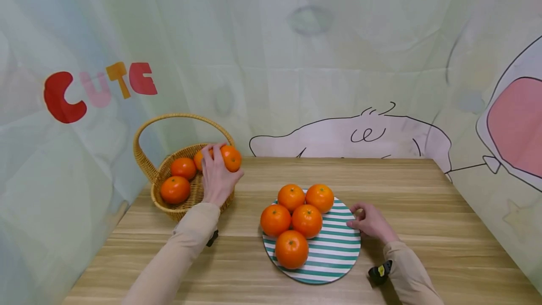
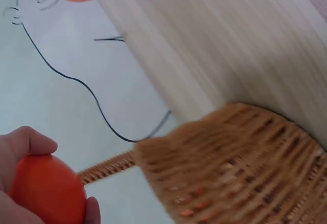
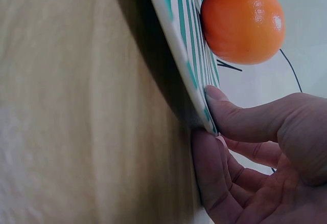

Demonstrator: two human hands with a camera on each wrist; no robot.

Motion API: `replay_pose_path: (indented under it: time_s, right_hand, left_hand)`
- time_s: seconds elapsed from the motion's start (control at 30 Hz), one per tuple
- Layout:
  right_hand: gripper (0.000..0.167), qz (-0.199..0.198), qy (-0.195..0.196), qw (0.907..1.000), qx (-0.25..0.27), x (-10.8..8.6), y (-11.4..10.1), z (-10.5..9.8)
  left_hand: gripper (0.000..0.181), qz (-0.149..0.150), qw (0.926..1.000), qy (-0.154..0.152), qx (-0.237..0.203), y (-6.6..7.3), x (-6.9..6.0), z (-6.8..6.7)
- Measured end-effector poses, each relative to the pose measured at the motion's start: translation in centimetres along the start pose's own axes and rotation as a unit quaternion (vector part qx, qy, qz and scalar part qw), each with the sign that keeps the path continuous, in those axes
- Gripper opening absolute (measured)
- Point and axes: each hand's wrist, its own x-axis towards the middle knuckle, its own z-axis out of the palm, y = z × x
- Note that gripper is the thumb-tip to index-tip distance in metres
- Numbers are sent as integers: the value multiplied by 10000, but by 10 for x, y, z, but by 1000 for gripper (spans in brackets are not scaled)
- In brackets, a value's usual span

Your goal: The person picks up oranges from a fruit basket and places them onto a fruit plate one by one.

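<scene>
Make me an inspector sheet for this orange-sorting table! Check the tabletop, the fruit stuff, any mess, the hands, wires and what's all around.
Surface: wood-grain table.
Job's things: five oranges on a round striped plate; at least three more oranges in a wicker basket, one partly hidden.
Clutter: nothing seen.
Hands: left hand grips one orange at the basket; right hand pinches the plate's edge. A black device sits at the right wrist.
Cables: nothing seen.
Surroundings: pale hanging cloth with cartoon drawings and colourful "CUTE" letters.
</scene>
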Motion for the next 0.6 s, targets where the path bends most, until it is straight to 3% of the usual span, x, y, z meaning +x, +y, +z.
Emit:
replay_pose_path:
  time_s: [0.3,0.6]
  right_hand:
    - [34,-18,-19,10000,-6,0,0,0]
    - [33,-45,-7,10000,46,1,2,1]
  left_hand:
    - [70,602,9978,-42,-279,31,-12,3]
    - [74,1125,9918,-457,-398,59,-26,5]
